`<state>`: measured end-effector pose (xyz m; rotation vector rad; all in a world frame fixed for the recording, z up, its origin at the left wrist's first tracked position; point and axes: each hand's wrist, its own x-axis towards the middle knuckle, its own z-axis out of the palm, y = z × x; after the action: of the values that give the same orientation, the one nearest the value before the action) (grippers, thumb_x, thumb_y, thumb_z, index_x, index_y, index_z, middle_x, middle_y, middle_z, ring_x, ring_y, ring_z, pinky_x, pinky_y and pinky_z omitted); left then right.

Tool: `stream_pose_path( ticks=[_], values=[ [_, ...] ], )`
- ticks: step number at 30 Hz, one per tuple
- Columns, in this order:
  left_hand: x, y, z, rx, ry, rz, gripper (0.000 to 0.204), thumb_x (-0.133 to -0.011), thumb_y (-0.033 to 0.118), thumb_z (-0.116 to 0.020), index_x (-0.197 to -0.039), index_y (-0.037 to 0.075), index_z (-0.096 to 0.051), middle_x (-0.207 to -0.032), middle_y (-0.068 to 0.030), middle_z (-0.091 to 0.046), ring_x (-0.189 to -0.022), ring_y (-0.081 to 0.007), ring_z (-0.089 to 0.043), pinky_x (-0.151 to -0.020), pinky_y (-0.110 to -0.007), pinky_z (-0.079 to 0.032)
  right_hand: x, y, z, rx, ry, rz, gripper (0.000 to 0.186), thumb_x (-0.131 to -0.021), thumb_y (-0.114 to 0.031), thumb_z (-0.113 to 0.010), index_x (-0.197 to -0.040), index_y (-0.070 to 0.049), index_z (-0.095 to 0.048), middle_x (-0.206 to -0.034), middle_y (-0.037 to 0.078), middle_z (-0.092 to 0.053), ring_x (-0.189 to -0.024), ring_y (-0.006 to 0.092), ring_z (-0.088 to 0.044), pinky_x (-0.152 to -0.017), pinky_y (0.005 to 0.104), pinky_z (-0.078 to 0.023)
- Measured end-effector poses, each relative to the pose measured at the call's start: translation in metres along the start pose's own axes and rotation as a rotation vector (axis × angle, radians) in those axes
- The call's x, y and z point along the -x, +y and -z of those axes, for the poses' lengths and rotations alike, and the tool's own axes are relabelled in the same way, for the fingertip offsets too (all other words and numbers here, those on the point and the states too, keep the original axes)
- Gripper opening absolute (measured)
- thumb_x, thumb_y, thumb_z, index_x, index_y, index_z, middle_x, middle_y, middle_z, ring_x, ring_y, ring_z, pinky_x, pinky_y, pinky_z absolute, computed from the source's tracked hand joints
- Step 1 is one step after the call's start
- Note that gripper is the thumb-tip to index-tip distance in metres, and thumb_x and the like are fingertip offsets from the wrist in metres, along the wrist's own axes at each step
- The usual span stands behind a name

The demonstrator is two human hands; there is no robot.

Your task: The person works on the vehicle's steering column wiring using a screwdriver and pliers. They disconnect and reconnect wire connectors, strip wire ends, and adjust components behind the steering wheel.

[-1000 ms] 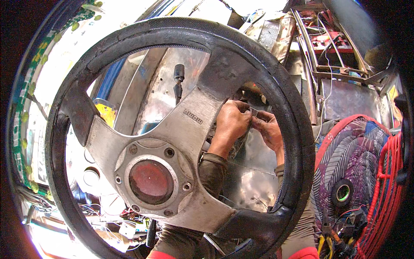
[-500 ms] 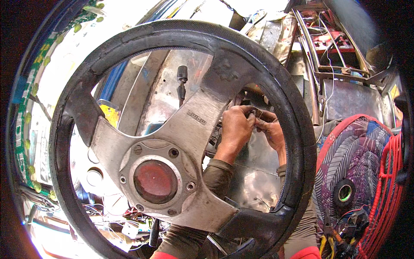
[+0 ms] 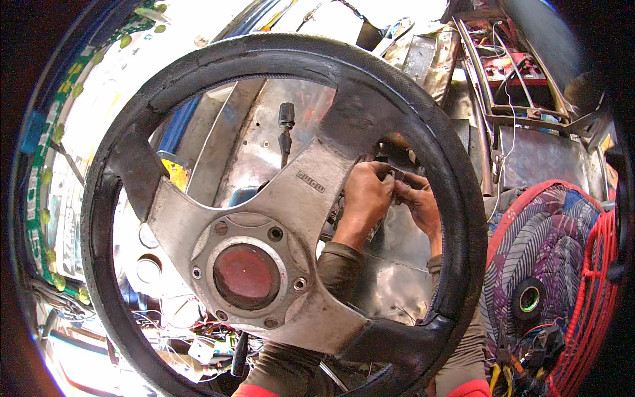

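Observation:
Both hands work close together, seen through the right opening of a black-rimmed steering wheel with silver spokes and a red centre. My left hand is closed, thumb and fingers pinched together. My right hand faces it, with its fingertips also pinched and almost touching the left ones. Between the fingertips is a small dark piece, too small and too covered to name. Under the hands lies a shiny bare metal panel. Dark mechanism parts show partly behind my left wrist.
On the right lie a patterned bag with red trim, a roll of black tape, a coil of red cable and several pliers. A black-knobbed lever rises beyond the wheel. Loose wires hang at lower left.
The view has shifted slightly, so the wheel and surroundings sit a little further right and lower. Both hands stay pinched together in nearly the same place.

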<state>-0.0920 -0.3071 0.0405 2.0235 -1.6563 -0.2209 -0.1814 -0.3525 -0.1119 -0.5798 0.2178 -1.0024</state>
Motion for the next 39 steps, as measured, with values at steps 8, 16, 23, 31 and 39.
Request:
stream_pose_path(
  ticks=[8, 16, 23, 31, 39],
  values=[
    [0.002, 0.008, 0.006, 0.075, -0.047, 0.128, 0.03, -0.086, 0.022, -0.074, -0.107, 0.0, -0.076, -0.098, -0.0215, -0.076, -0.092, -0.0293, -0.077, -0.083, -0.036, -0.057, 0.004, -0.008, -0.008, 0.072, 0.026, 0.019, 0.037, -0.093, -0.014, -0.076, -0.124, 0.003, -0.069, -0.106, 0.009, -0.075, -0.089, 0.0149, -0.069, -0.08, 0.0283, -0.056],
    [0.006, 0.014, 0.008, 0.07, -0.048, 0.092, 0.024, -0.093, 0.008, -0.066, -0.11, -0.009, -0.07, -0.09, -0.0194, -0.075, -0.079, -0.0243, -0.074, -0.072, -0.037, -0.059, 0.002, -0.01, -0.005, 0.103, -0.057, 0.041, 0.037, -0.095, -0.017, -0.074, -0.126, 0.002, -0.068, -0.108, 0.009, -0.075, -0.09, 0.0143, -0.07, -0.081, 0.0292, -0.057],
    [0.006, 0.016, 0.008, 0.087, -0.055, 0.14, 0.023, -0.093, 0.008, -0.066, -0.11, -0.008, -0.07, -0.092, -0.0193, -0.075, -0.087, -0.0254, -0.074, -0.079, -0.037, -0.058, 0.005, -0.012, -0.012, 0.102, -0.026, 0.04, 0.041, -0.092, -0.019, -0.077, -0.127, 0.002, -0.068, -0.108, 0.007, -0.075, -0.09, 0.0134, -0.069, -0.081, 0.0288, -0.057],
    [0.004, 0.007, 0.002, 0.114, -0.031, 0.119, 0.026, -0.089, 0.006, -0.067, -0.11, -0.008, -0.073, -0.098, -0.0242, -0.075, -0.089, -0.0301, -0.076, -0.081, -0.039, -0.058, 0.001, -0.009, -0.004, 0.186, -0.003, 0.037, 0.036, -0.091, -0.013, -0.079, -0.124, 0.001, -0.071, -0.1, 0.002, -0.074, -0.076, 0.0065, -0.057, -0.066, 0.0223, -0.043],
    [0.001, -0.001, 0.0, -0.03, 0.033, 0.05, 0.036, -0.081, 0.017, -0.076, -0.111, -0.003, -0.075, -0.093, -0.0207, -0.077, -0.086, -0.0276, -0.077, -0.082, -0.035, -0.059, -0.003, 0.003, 0.0, 0.097, 0.034, 0.044, 0.037, -0.089, -0.013, -0.08, -0.123, -0.001, -0.072, -0.099, 0.0, -0.073, -0.077, 0.0055, -0.058, -0.067, 0.0224, -0.044]
  ],
)
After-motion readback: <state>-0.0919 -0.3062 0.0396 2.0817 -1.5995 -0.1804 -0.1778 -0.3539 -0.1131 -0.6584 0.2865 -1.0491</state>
